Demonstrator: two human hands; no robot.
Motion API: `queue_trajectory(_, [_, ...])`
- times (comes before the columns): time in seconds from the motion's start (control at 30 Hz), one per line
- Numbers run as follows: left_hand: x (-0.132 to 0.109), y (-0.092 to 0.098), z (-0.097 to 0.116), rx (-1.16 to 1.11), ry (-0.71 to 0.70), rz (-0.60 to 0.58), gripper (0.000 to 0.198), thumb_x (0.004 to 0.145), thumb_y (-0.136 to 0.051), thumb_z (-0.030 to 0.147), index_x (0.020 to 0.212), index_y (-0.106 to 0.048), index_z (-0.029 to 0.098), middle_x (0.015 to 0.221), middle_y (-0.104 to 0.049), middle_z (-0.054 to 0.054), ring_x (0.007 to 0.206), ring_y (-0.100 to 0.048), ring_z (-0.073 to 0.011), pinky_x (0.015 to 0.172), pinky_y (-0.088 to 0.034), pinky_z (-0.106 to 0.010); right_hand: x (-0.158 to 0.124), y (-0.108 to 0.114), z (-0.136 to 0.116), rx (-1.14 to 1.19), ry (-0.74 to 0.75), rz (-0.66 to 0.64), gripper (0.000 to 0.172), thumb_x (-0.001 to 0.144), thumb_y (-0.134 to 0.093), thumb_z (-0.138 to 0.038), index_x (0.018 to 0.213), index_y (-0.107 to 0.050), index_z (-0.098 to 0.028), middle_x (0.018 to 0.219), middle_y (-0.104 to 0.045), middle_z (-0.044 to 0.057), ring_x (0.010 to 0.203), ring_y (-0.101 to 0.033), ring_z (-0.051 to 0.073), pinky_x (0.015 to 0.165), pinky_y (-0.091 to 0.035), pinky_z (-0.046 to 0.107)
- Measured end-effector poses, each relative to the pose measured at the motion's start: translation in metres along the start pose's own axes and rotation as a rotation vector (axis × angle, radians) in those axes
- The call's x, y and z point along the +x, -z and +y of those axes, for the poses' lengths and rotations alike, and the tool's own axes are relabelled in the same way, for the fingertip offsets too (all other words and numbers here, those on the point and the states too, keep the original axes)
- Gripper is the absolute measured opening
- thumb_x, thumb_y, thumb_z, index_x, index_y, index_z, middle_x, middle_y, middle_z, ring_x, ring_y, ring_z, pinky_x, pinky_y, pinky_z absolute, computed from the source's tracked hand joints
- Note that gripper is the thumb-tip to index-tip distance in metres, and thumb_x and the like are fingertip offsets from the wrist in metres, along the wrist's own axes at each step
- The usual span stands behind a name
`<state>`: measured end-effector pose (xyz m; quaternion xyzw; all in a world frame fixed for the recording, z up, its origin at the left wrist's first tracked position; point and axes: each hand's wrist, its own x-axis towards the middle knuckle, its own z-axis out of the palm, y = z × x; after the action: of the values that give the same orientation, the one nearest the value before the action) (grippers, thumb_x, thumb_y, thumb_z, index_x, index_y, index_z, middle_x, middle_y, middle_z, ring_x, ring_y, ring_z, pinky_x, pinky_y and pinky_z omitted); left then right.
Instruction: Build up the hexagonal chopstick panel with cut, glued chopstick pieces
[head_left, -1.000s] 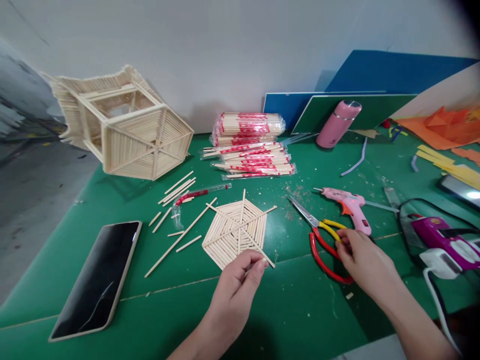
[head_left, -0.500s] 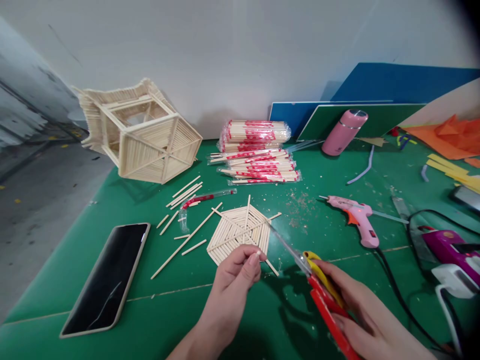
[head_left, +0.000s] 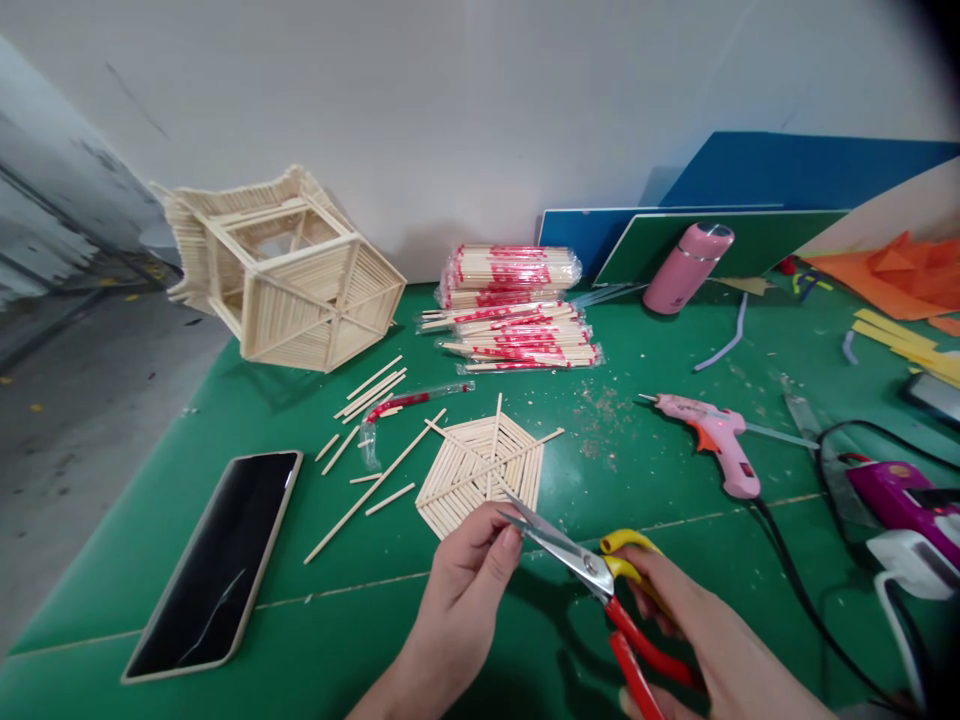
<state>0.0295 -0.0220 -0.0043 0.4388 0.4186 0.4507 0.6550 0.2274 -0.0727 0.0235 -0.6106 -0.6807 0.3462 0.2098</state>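
My left hand (head_left: 466,585) pinches a short wooden stick at its fingertips, just in front of the flat hexagonal panel of sticks (head_left: 480,467) on the green table (head_left: 315,640). My right hand (head_left: 694,625) grips the red and yellow scissors (head_left: 600,580). Their blades are parted and point left, with the tips at my left fingertips, around the pinched stick. The stick itself is mostly hidden by fingers and blades.
A phone (head_left: 217,560) lies at the front left. Loose sticks (head_left: 371,400) are scattered by a hexagonal stick structure (head_left: 289,275). Wrapped chopstick bundles (head_left: 514,305), a pink bottle (head_left: 686,268), a pink glue gun (head_left: 716,440), cables and coloured paper (head_left: 900,265) fill the right.
My right hand took the scissors off the table and swung them left to my left fingertips. My left hand stayed near the panel's front edge.
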Motion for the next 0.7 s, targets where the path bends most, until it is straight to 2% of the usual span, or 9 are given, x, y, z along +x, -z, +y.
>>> queue_trajectory(0.23, [0.0,-0.001,0.007,0.119,-0.048,-0.025,0.019,0.082,-0.05,0.034,0.076,-0.057,0.017,0.071,-0.051,-0.001,0.062,-0.042,-0.0106,0.056,-0.032,-0.021,0.001,-0.001,-0.002,-0.014,0.006,0.01,0.041,0.061,-0.063,-0.031,0.101,-0.062,-0.023,0.083,-0.069,0.004,0.072,-0.066,0.021,0.057,-0.053,0.022])
queue_trajectory(0.43, [-0.002,-0.002,0.01,0.268,-0.072,-0.054,0.018,0.084,-0.047,0.029,0.075,-0.058,0.018,0.07,-0.053,0.0,0.064,-0.044,-0.0108,0.06,-0.035,-0.02,-0.001,-0.004,0.001,-0.028,-0.08,-0.115,0.052,0.063,-0.062,-0.034,0.113,-0.051,-0.026,0.072,-0.066,0.0,0.055,-0.062,0.016,0.05,-0.051,0.02])
queue_trajectory(0.53, [-0.004,-0.004,0.004,0.283,-0.069,-0.041,0.019,0.084,-0.047,0.028,0.075,-0.059,0.017,0.068,-0.053,0.0,0.064,-0.044,-0.0109,0.061,-0.036,-0.019,-0.002,-0.005,0.003,-0.049,-0.101,-0.114,0.055,0.064,-0.062,-0.034,0.116,-0.047,-0.026,0.079,-0.066,0.002,0.064,-0.063,0.017,0.057,-0.051,0.022])
queue_trajectory(0.7, [-0.004,-0.001,-0.007,0.117,-0.072,0.019,0.016,0.086,-0.044,0.028,0.084,-0.057,0.02,0.074,-0.051,0.001,0.07,-0.045,-0.0102,0.065,-0.037,-0.02,-0.005,-0.006,0.007,-0.088,-0.137,-0.125,0.058,0.066,-0.06,-0.033,0.12,-0.042,-0.023,0.087,-0.064,0.004,0.073,-0.062,0.019,0.065,-0.051,0.024])
